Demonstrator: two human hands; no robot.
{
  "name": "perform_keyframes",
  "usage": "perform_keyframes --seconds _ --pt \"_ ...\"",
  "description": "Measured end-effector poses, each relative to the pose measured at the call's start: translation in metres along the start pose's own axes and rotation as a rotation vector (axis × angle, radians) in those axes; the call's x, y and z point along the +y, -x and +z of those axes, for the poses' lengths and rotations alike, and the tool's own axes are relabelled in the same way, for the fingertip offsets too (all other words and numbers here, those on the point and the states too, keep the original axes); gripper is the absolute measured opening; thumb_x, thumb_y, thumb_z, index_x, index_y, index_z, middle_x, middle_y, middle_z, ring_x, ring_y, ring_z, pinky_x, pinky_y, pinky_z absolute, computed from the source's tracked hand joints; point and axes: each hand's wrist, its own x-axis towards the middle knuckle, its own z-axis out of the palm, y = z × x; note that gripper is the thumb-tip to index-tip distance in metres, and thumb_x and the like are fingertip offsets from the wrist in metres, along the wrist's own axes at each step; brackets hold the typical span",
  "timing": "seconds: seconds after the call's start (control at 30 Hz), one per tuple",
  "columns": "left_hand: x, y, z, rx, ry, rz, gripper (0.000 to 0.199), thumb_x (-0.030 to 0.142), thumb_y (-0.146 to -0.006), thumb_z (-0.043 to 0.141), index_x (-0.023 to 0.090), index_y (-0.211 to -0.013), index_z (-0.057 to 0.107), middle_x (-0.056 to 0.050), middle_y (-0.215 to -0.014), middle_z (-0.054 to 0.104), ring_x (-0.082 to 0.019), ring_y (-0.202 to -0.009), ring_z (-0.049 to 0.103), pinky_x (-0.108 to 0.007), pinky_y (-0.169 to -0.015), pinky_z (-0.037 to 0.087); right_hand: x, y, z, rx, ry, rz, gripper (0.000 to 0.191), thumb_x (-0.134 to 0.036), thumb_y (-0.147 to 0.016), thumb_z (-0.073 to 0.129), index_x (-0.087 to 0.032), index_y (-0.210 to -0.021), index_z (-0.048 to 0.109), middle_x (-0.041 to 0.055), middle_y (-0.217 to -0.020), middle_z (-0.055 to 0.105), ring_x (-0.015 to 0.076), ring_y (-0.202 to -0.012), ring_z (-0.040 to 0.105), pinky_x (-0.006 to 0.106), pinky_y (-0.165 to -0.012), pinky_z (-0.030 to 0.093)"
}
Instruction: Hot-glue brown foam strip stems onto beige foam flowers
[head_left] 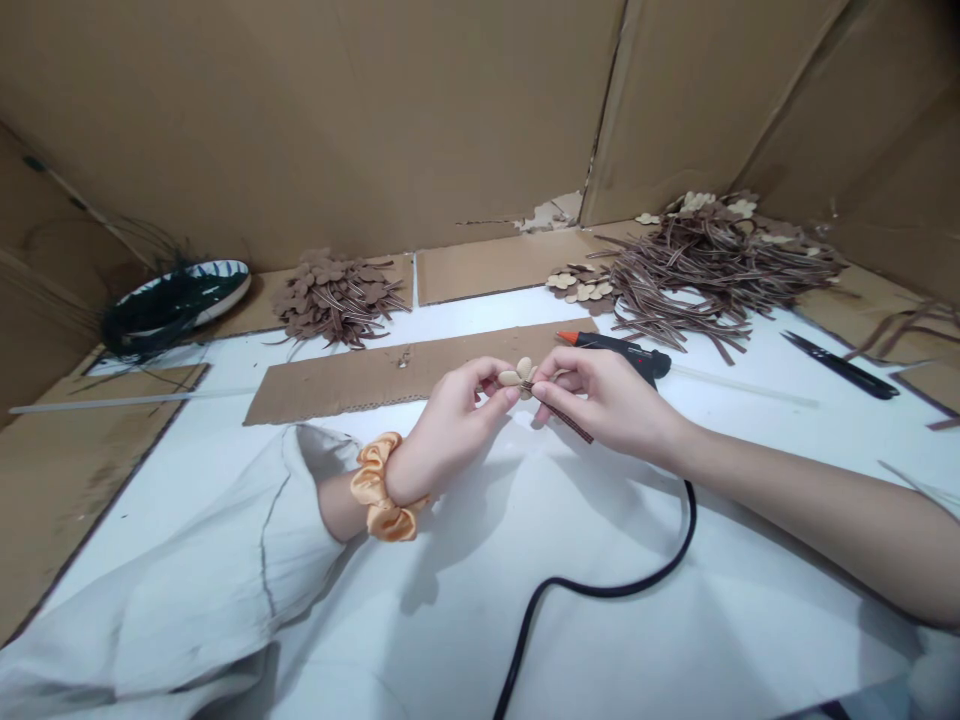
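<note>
Nearest the camera, a pale, loose sleeve (pixel 172 600) covers the lower left, and a black cord (pixel 555 585) curves over the white bench (pixel 600 650) from beneath the right forearm to the bottom edge. An orange scrunchie (pixel 385 487) circles the left wrist; the right forearm is bare. The left hand (pixel 459 415) is nearly closed, thumb and forefinger pinching the left side of a small cream flower (pixel 525 372). The right hand (pixel 600 395) is also nearly closed, its thumb and forefinger gripping a thin brown strip (pixel 574 426) at the flower's centre, the strip's end slanting down and to the right below the fingers. The flower is held between the two hands, above the bench.

Just behind the right hand lies a black glue gun (pixel 637 358) with an orange nozzle pointing left, near the right end of a long cardboard piece (pixel 330 380). Farther back on the left stands a bowl (pixel 240 285) with dark thread (pixel 161 305) spilling over its side, then a pile of brown flowers (pixel 322 290). On the right are a few cream flowers (pixel 589 288) beside a big heap of brown strips (pixel 720 270), and a slim black tool (pixel 844 366) in front of the heap. Cardboard walls (pixel 337 120) stand behind
</note>
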Motion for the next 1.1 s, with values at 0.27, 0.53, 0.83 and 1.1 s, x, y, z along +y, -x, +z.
perform_keyframes --seconds 0.27,0.53,0.83,1.1 --pt "0.001 0.001 0.0 0.002 0.018 0.01 0.015 0.029 -0.08 0.055 0.015 -0.083 0.059 -0.001 -0.077 0.061 -0.013 -0.069 0.051 -0.025 -0.066 0.038 -0.001 0.001 0.001 -0.009 -0.026 -0.009 0.009 -0.024 -0.085 0.052 -0.018 -0.078 0.05 0.0034 -0.065 0.069 0.0067 -0.037 0.048 0.018 -0.04 0.04" --pt "0.0 0.002 -0.001 -0.006 0.014 0.021 0.018 0.031 -0.081 0.055 0.014 -0.083 0.06 -0.002 -0.08 0.062 -0.014 -0.072 0.053 -0.026 -0.067 0.038 -0.004 0.003 0.0 0.012 0.034 -0.009 0.008 -0.022 -0.084 0.052 -0.018 -0.077 0.051 0.0029 -0.065 0.069 0.0053 -0.035 0.045 0.017 -0.038 0.036" --pt "0.007 0.003 -0.002 0.055 -0.075 -0.02 0.025 0.039 -0.077 0.061 0.015 -0.079 0.067 -0.001 -0.078 0.068 -0.015 -0.072 0.056 -0.026 -0.071 0.041 -0.005 0.005 0.0 0.017 0.072 -0.027 0.009 -0.024 -0.083 0.052 -0.018 -0.077 0.051 0.0017 -0.065 0.069 0.006 -0.036 0.045 0.019 -0.04 0.036" --pt "0.012 0.003 -0.003 0.058 -0.06 -0.085 0.019 0.032 -0.077 0.062 0.014 -0.073 0.067 0.001 -0.07 0.064 -0.011 -0.064 0.05 -0.022 -0.066 0.04 -0.009 0.007 -0.001 0.016 0.103 -0.011 0.009 -0.025 -0.083 0.053 -0.018 -0.077 0.055 0.0025 -0.067 0.072 0.0119 -0.052 0.062 0.02 -0.047 0.039"
